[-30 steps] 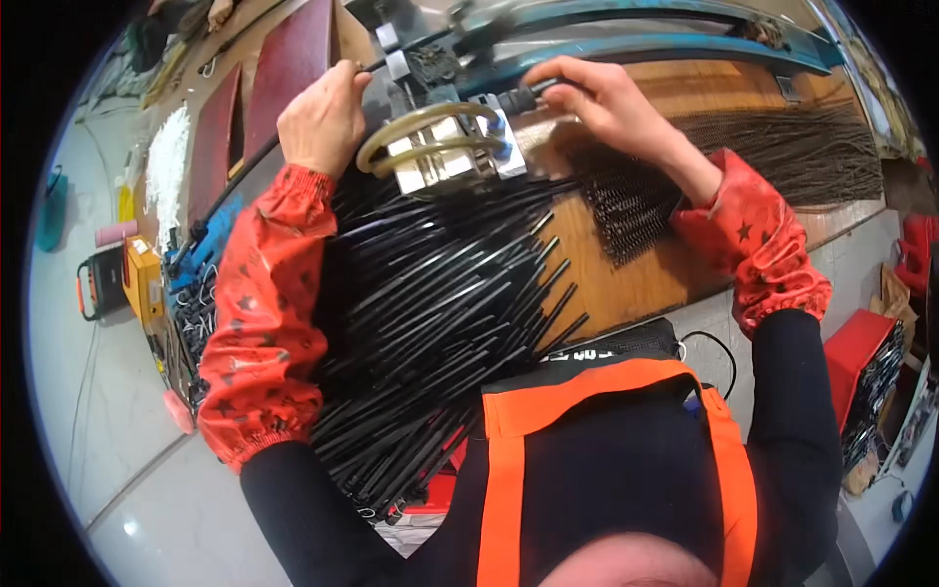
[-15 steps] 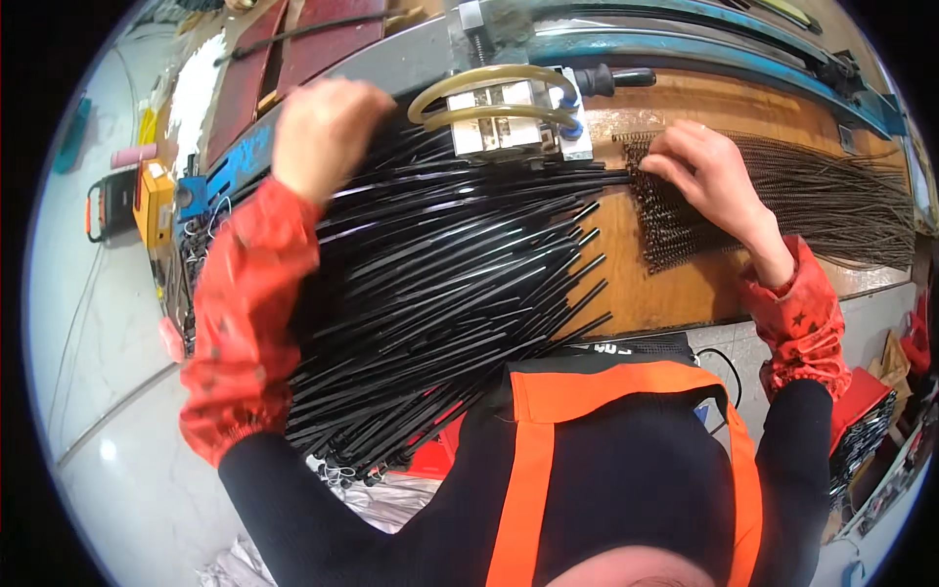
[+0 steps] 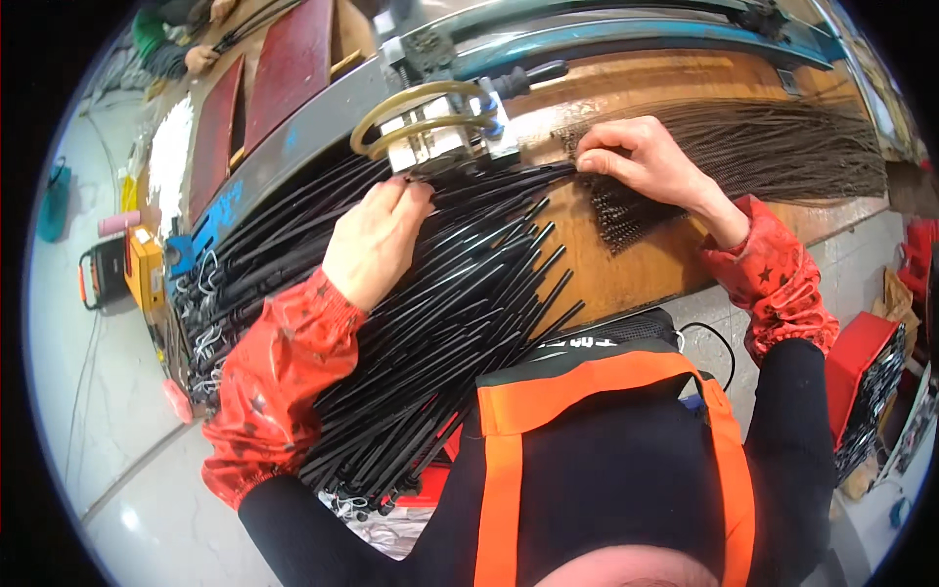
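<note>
A big heap of thin black rods (image 3: 440,323) lies across the wooden bench (image 3: 636,264). My left hand (image 3: 377,240) rests on the heap with its fingertips pinching a rod just below a small metal machine (image 3: 440,142) with brass tube loops. My right hand (image 3: 641,161) pinches the end of a dark rod where the black heap meets a bundle of brownish threaded rods (image 3: 743,157) on the right. Both arms wear red sleeve covers.
A blue-grey steel beam (image 3: 606,44) runs along the back of the bench. Red panels (image 3: 284,73) lie at the upper left beside another person's hand (image 3: 201,59). A yellow-orange device (image 3: 142,269) sits on the floor at left, red crates (image 3: 866,377) at right.
My left hand has come down from the machine's left side onto the black rods. My right hand has left the machine and now grips a rod at the threaded bundle.
</note>
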Demonstrator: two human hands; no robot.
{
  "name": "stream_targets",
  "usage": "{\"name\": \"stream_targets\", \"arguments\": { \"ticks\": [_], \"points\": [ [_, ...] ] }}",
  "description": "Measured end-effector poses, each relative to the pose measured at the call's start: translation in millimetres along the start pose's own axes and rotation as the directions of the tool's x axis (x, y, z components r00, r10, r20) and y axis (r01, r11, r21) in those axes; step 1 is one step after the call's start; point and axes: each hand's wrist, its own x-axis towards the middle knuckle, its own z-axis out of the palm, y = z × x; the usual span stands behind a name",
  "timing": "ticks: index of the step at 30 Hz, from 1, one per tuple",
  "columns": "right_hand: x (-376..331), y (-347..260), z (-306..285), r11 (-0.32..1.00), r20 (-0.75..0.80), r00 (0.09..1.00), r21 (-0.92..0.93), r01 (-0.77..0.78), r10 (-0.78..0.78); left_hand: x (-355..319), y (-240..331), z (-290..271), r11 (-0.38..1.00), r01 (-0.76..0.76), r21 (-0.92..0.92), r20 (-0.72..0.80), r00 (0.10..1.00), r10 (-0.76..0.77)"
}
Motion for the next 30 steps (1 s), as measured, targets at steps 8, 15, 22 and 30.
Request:
{"name": "stream_targets", "arguments": {
  "ticks": [8,15,22,30],
  "points": [
    [-30.8,-11.2,8.6,0.983,-0.259,0.956,0.159,-0.097,0.136,14.7,44.4,-9.5,1.0,0.013,0.003,0.002,1.0,-0.013],
    [-37.7,-15.8,2.7,0.988,-0.446,0.888,0.037,0.148,-0.117,30.0,66.4,-23.1,0.998,0.009,0.068,0.002,1.0,-0.009],
    [-41.3,-16.1,-28.5,0.905,-0.453,0.784,-0.241,0.351,-0.425,75.2,88.9,-41.2,0.989,-0.119,0.092,0.038,0.992,0.116],
    [-71.6,60.4,-140.4,0.935,-0.677,0.7,-0.352,-0.037,-0.227,173.4,67.8,-61.5,0.971,-0.222,0.091,-0.068,0.971,0.228]
  ]
}}
